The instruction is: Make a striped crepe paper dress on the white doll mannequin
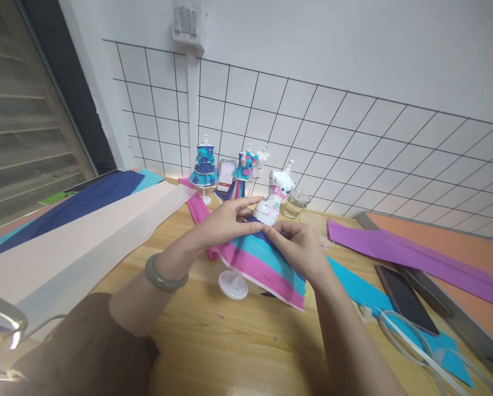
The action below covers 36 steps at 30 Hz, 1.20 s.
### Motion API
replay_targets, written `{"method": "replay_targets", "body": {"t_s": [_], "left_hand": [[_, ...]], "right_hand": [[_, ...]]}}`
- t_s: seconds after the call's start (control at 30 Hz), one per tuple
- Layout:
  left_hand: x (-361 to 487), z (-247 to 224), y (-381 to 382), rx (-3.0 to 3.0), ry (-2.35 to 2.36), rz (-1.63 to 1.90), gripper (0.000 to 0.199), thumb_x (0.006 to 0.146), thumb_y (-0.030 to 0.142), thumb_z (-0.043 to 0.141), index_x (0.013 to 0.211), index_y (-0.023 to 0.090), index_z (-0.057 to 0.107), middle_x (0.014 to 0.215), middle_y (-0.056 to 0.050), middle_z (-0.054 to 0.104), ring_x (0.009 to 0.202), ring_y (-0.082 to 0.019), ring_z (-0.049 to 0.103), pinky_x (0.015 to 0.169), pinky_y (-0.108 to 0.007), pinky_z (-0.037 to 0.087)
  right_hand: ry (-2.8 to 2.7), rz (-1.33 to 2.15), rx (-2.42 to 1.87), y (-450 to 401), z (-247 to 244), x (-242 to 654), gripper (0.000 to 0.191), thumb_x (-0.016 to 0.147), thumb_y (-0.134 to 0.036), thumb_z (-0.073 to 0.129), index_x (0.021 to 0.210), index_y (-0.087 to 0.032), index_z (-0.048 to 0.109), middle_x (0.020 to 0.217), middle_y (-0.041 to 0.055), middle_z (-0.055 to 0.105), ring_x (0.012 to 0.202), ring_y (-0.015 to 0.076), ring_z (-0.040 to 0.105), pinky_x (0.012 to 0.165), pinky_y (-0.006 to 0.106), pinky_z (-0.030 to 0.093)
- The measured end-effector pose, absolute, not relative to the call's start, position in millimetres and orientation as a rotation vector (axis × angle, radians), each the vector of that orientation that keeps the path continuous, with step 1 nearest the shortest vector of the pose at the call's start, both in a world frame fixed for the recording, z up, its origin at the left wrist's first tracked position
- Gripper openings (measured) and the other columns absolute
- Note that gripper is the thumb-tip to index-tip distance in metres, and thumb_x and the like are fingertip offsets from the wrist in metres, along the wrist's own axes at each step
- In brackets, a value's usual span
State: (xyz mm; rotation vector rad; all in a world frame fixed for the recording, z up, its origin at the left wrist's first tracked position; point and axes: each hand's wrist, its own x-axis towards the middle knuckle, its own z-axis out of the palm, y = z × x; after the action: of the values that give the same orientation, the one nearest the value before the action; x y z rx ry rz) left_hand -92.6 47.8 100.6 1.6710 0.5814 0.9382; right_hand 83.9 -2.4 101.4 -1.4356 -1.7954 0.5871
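Note:
A small white dress form (268,208) with coloured specks and a pink band stands tilted in view on a round white base (233,285). Round its waist hangs a striped doll skirt (267,258) in navy, turquoise and pink. My left hand (230,221), below a green bangle, pinches the navy waist edge from the left, its index finger stretched along the form. From the right, my right hand (300,245) grips the same edge with thumb and fingers. The two thumbs nearly meet at the front of the waist. The back of the skirt is hidden.
Behind stand small forms in blue dresses (205,165) and a glass of liquid (296,203). Fabric pieces (85,231) lie left; purple cloth (378,245), a phone (407,297) and a coiled cable (407,335) lie right. A wire grid (288,110) lines the wall.

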Motion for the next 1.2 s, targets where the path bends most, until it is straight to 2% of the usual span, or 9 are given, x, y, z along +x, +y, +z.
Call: {"method": "replay_targets", "body": {"t_s": [0.13, 0.47, 0.83, 1.03, 1.2], "left_hand": [[-93.6, 102.1, 47.1, 1.668, 0.583, 0.928, 0.066, 0.074, 0.019, 0.066, 0.135, 0.016, 0.041, 0.123, -0.014, 0.059, 0.116, -0.027, 0.053, 0.092, -0.040, 0.045], [-96.1, 100.7, 49.6, 1.672, 0.536, 0.904, 0.063, 0.076, 0.018, 0.065, 0.134, 0.017, 0.043, 0.121, -0.013, 0.061, 0.117, -0.028, 0.053, 0.093, -0.041, 0.045], [-90.1, 94.5, 51.3, 1.629, 0.527, 0.959, 0.063, 0.076, 0.020, 0.064, 0.135, 0.018, 0.041, 0.121, -0.012, 0.062, 0.112, -0.025, 0.057, 0.091, -0.039, 0.047], [-85.7, 89.1, 52.6, 1.691, 0.563, 1.040, 0.062, 0.077, 0.019, 0.062, 0.135, 0.019, 0.041, 0.126, -0.012, 0.058, 0.118, -0.025, 0.053, 0.094, -0.038, 0.045], [-84.2, 86.1, 54.5, 1.676, 0.553, 1.083, 0.064, 0.076, 0.019, 0.063, 0.136, 0.020, 0.041, 0.129, -0.011, 0.056, 0.120, -0.026, 0.051, 0.097, -0.039, 0.043]], "right_hand": [[-1.795, 0.642, -1.405, -1.3, 100.3, 85.6, 0.042, 0.083, -0.051, 0.051, 0.061, -0.015, 0.056, 0.055, -0.0027, 0.040, 0.052, 0.0085, 0.032, 0.044, 0.022, 0.024], [-1.774, 0.701, -1.365, 0.0, 98.9, 86.4, 0.043, 0.082, -0.052, 0.052, 0.058, -0.017, 0.049, 0.053, -0.0043, 0.035, 0.049, 0.0079, 0.028, 0.043, 0.022, 0.020], [-1.785, 0.499, -1.488, -1.9, 100.5, 83.4, 0.042, 0.083, -0.050, 0.052, 0.060, -0.016, 0.058, 0.052, -0.0026, 0.046, 0.048, 0.0085, 0.035, 0.042, 0.022, 0.022], [-1.763, 0.340, -1.599, -5.0, 103.6, 81.3, 0.039, 0.081, -0.047, 0.055, 0.060, -0.016, 0.065, 0.049, -0.0017, 0.053, 0.046, 0.0094, 0.041, 0.042, 0.022, 0.026], [-1.789, 0.344, -1.484, -7.3, 103.6, 80.9, 0.022, 0.083, -0.035, 0.057, 0.083, -0.019, 0.073, 0.070, 0.0013, 0.070, 0.060, 0.0150, 0.059, 0.052, 0.024, 0.039]]}}
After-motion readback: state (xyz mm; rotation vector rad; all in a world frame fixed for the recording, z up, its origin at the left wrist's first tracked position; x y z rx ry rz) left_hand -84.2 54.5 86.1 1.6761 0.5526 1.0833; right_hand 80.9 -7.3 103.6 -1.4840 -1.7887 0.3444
